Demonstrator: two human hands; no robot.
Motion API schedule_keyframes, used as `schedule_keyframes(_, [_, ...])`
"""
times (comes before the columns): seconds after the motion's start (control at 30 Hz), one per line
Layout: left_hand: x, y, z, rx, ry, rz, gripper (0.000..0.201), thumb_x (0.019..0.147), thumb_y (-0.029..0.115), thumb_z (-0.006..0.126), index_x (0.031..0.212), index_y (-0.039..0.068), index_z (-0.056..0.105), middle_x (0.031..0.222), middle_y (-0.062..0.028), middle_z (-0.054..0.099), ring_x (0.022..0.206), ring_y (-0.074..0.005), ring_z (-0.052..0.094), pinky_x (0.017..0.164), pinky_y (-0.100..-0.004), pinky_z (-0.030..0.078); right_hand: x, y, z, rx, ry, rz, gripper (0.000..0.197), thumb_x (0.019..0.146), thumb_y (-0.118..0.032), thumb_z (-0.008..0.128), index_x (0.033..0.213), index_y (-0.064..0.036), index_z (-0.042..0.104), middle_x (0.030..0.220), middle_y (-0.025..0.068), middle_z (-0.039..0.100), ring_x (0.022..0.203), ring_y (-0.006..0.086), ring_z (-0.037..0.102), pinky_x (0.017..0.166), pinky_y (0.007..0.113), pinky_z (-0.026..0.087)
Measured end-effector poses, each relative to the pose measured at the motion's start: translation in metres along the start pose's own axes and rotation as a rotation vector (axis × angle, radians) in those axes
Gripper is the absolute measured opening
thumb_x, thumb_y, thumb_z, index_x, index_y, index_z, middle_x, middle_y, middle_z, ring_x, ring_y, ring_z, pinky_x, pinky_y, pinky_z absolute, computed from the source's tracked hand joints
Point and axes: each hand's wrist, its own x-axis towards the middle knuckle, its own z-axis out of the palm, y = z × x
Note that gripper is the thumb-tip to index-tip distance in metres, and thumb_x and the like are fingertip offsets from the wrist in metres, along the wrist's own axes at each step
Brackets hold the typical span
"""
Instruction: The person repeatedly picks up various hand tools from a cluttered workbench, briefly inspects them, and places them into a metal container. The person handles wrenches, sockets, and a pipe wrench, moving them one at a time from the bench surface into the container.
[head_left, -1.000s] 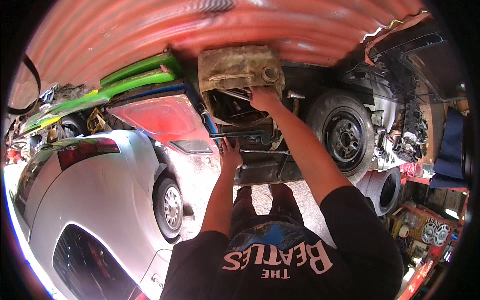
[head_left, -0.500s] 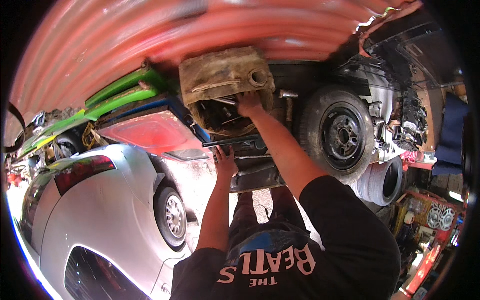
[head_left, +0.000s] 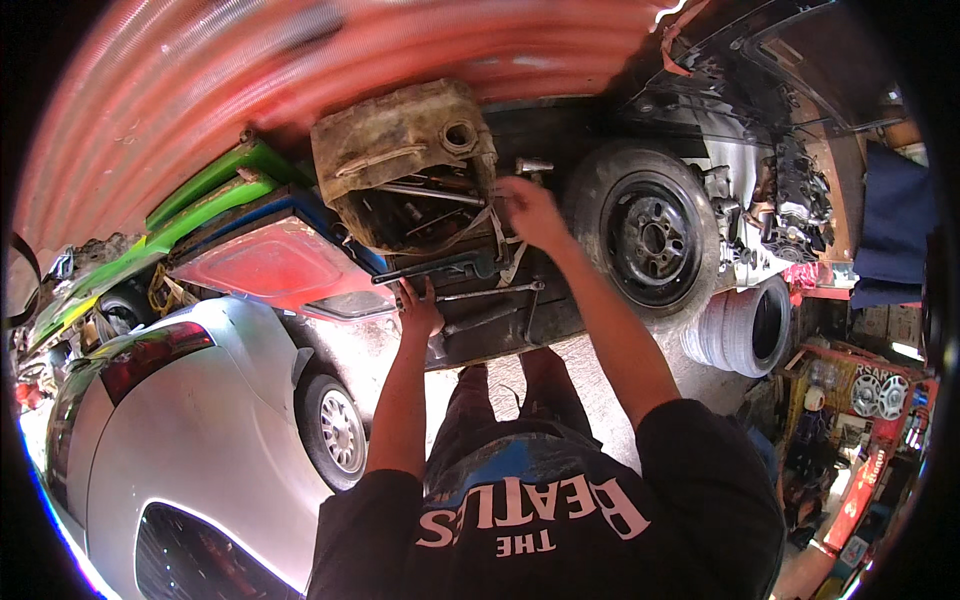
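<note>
A brown, grimy plastic container (head_left: 375,135), cut open on its near side, holds several metal tools, among them a long shiny bar (head_left: 432,193). In front of it lies a dark pipe wrench (head_left: 440,270). My left hand (head_left: 420,312) is just below the wrench's handle, fingers apart at its edge; whether they touch it I cannot tell. Smeared by motion, my right hand (head_left: 538,216) is right of the container's opening, close to a hammer (head_left: 533,165); its fingers do not show clearly. Nearer me, a long wrench (head_left: 490,292) lies on the dark surface (head_left: 475,345).
A wheel with a black steel rim (head_left: 655,237) stands to the right, with loose tyres (head_left: 738,328) beyond it. A silver car (head_left: 205,410) fills the left side. Green and red body panels (head_left: 285,265) lie left of the container. Red corrugated sheet (head_left: 380,50) rises behind.
My right hand has come out of the container's opening and moved right, towards the hammer. My left hand stays by the pipe wrench. The whole view has shifted a little.
</note>
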Motion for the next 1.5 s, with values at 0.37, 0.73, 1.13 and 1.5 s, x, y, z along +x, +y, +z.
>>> schedule_keyframes(0.37, [-0.024, 0.019, -0.005, -0.009, 0.145, -0.082, 0.094, 0.082, 0.021, 0.065, 0.161, 0.022, 0.015, 0.163, -0.0301, -0.014, 0.152, -0.047, 0.003, 0.114, -0.0645, 0.027, -0.172, 0.105, -0.055, -0.277, 0.044, 0.431, 0.022, 0.098, -0.019, 0.054, 0.11, -0.0038, 0.064, 0.096, 0.0144, 0.072, 0.09, 0.0312, 0.071, 0.08, 0.042, 0.055])
schedule_keyframes(0.73, [-0.036, 0.082, 0.005, 0.052, 0.343, 0.295, 0.054, 0.084, 0.017, 0.064, 0.137, 0.01, 0.054, 0.128, -0.0184, 0.054, 0.128, -0.0354, 0.05, 0.107, -0.0533, 0.04, -0.197, 0.141, 0.034, -0.724, -0.13, 0.781, 0.05, 0.092, -0.04, 0.062, 0.127, -0.0053, 0.051, 0.108, 0.0251, 0.069, 0.102, 0.0452, 0.067, 0.089, 0.054, 0.054])
schedule_keyframes(1.13, [-0.012, 0.09, -0.002, 0.173, 0.286, 0.368, 0.03, 0.089, 0.019, 0.057, 0.117, 0.013, 0.067, 0.115, -0.0108, 0.061, 0.114, -0.0301, 0.059, 0.093, -0.049, 0.049, -0.206, 0.133, 0.034, -0.841, -0.027, 0.824, 0.035, 0.092, -0.035, 0.061, 0.109, -0.0042, 0.064, 0.103, 0.0219, 0.071, 0.097, 0.0404, 0.07, 0.084, 0.052, 0.057])
schedule_keyframes(1.5, [-0.026, 0.063, 0.005, 0.053, 0.383, 0.353, 0.045, 0.08, 0.015, 0.066, 0.125, 0.012, 0.062, 0.126, -0.0134, 0.057, 0.12, -0.0321, 0.053, 0.1, -0.0494, 0.043, -0.203, 0.126, 0.022, -0.853, -0.121, 0.92, 0.045, 0.093, -0.035, 0.061, 0.124, -0.004, 0.05, 0.111, 0.0253, 0.067, 0.101, 0.0456, 0.067, 0.083, 0.053, 0.056])
